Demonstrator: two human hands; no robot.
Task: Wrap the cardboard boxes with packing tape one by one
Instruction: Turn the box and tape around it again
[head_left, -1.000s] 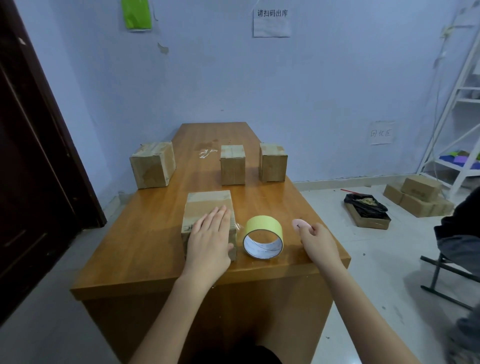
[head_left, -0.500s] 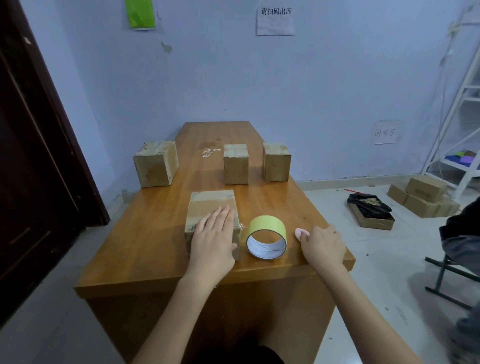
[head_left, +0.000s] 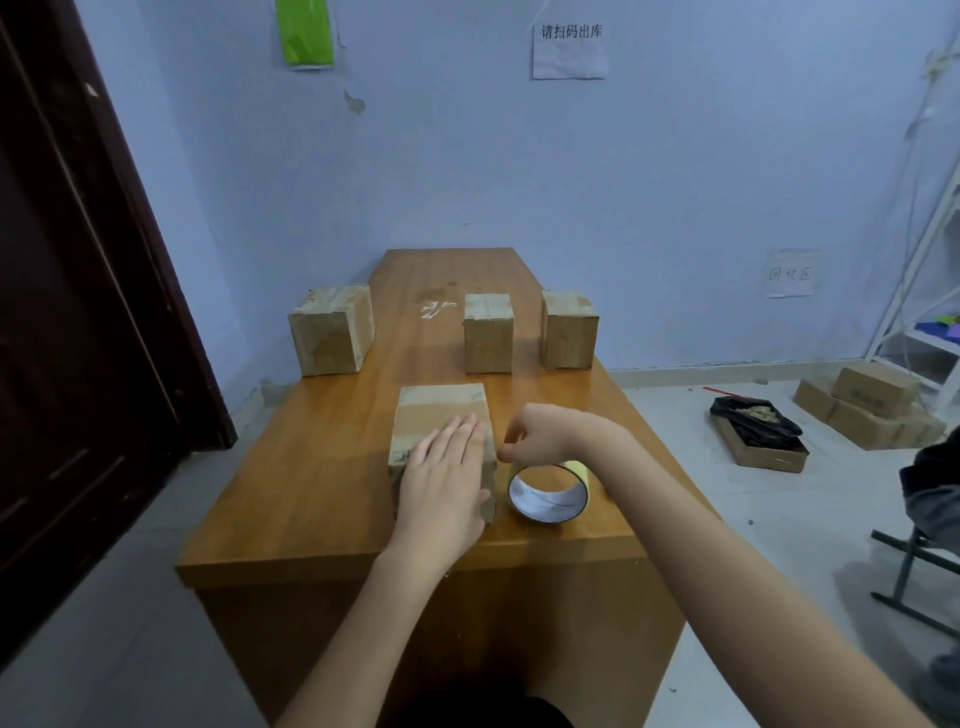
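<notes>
Cardboard box (head_left: 439, 415) pinned flat by left hand (head_left: 441, 488) near the table's (head_left: 322, 499) front edge.
Right hand (head_left: 535, 434) has moved from the table's right edge to above the tape roll (head_left: 548, 491), fingers curled; any hold on tape cannot be told.

Sitting at 6 o'clock: near box (head_left: 439, 415), taped; tape roll (head_left: 548, 491) just beside, at its 3 o'clock, on edge. Standing at 12 o'clock: three boxes (head_left: 488, 332).

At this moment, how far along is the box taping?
No box looks finished. In hand: the left hand lies flat on the nearest box; the right hand, fingers curled, hovers above the tape roll. Left: three far boxes stand untouched.
</notes>
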